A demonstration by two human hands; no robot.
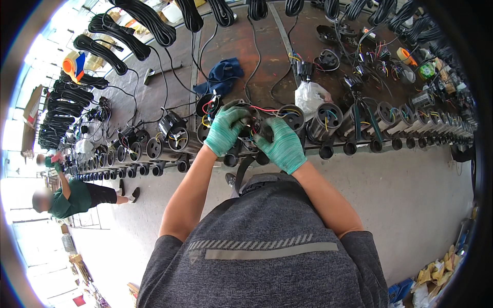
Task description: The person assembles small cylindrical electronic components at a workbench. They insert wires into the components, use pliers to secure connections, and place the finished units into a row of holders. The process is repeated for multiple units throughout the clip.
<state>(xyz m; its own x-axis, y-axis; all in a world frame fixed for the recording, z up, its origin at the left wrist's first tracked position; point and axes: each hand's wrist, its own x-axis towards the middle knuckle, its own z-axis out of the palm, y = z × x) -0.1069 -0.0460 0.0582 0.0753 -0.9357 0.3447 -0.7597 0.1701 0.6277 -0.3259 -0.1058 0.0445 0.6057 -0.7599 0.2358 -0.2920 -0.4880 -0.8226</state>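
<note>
Both my hands wear green knit gloves and meet at the table's near edge. My left hand (224,129) curls its fingers around the left side of a dark round wired part (254,126). From the other side, my right hand (282,146) grips the same part with thumb and fingers, hiding much of it. A red wire (265,109) runs rightward from it toward an open metal cylinder (292,118). Just left of my left hand stands another dark cylinder (204,106) with red and yellow wires. A black cable (249,84) comes down behind the part.
Rows of metal cylinders (328,120) line the table edge on both sides. Coiled black cables (146,23) ring the far side. A blue cloth (224,73), a white plastic bag (309,99) and green-handled pliers (368,120) lie nearby. Another person (77,199) stands at the left.
</note>
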